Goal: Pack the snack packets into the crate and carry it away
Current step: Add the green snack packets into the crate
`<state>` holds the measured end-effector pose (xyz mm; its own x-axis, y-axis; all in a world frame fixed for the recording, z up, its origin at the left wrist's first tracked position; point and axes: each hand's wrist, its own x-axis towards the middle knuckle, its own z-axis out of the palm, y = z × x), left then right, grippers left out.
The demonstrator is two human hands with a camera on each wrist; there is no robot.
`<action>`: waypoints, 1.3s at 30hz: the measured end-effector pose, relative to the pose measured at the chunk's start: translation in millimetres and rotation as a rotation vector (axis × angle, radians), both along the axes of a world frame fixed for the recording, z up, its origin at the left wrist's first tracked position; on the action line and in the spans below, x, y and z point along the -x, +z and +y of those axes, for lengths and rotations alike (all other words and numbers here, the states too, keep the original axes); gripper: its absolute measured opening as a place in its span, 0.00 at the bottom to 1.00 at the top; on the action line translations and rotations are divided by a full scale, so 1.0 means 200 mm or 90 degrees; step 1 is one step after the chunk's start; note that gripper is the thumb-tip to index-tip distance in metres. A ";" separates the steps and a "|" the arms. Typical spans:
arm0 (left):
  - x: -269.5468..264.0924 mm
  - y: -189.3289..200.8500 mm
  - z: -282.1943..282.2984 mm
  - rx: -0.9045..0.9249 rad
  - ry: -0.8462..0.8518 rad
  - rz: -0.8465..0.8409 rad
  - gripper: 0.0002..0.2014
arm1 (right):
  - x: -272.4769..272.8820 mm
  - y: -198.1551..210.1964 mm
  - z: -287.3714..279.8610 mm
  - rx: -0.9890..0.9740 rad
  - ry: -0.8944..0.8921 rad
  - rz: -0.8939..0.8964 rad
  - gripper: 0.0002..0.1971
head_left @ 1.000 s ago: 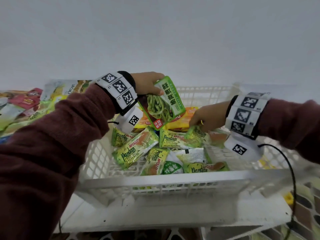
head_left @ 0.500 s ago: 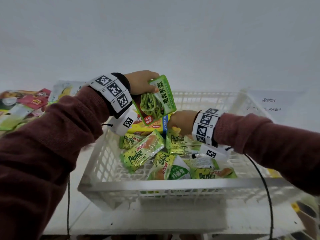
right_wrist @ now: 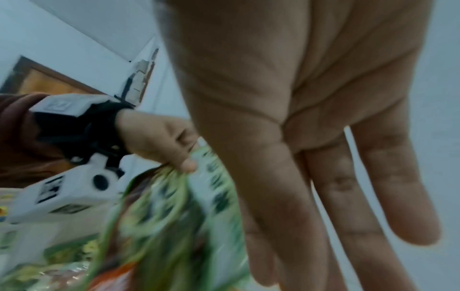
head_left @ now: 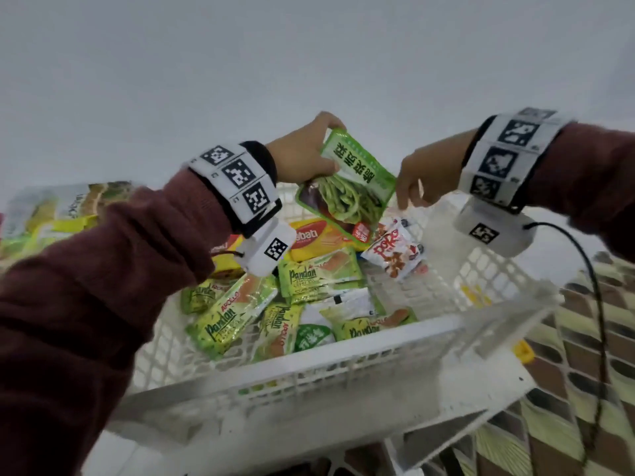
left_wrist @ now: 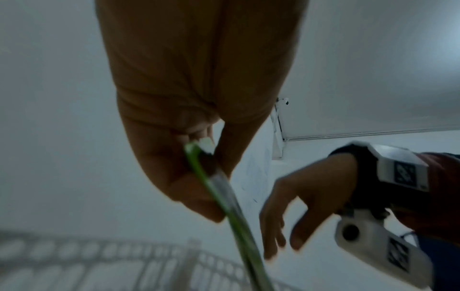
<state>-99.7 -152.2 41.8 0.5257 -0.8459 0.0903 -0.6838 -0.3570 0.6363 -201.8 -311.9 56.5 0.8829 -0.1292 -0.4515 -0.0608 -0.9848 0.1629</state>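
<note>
Since half a second ago my right hand [head_left: 424, 178] has lifted out of the crate [head_left: 309, 369] and a white Popo packet [head_left: 395, 250] now lies by the far right wall.

I see one white lattice crate on the table [head_left: 446, 393], tilted in the head view, holding about ten snack packets, at least six of them green Pandan ones [head_left: 226, 314]. My left hand [head_left: 302, 156] pinches one green bean-snack packet [head_left: 347, 180] by its top edge, above the crate's far side; its long axis hangs down and toward me. My right hand is empty, fingers loose and pointing down, just beside that packet's right edge. I judge the left hand needs only to lower and let go. More packets [head_left: 65, 207] lie outside, far left.
</note>
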 end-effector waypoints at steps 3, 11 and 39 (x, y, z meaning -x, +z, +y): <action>0.11 -0.13 -0.19 -0.099 -0.100 0.082 0.22 | 0.12 0.04 -0.20 0.123 -0.069 -0.035 0.18; 0.30 -0.45 -0.54 -0.244 -0.181 0.009 0.28 | 0.22 -0.11 -0.42 0.053 -0.109 -0.002 0.27; 0.22 -0.41 0.00 -0.624 -0.093 -0.052 0.25 | -0.01 -0.47 0.43 0.045 0.331 0.214 0.26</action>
<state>-144.4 -152.9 -40.2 0.4344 -0.6219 -0.6516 -0.7915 -0.6089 0.0535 -200.1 -225.6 -37.3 0.6491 0.2390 -0.7222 0.4897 -0.8578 0.1562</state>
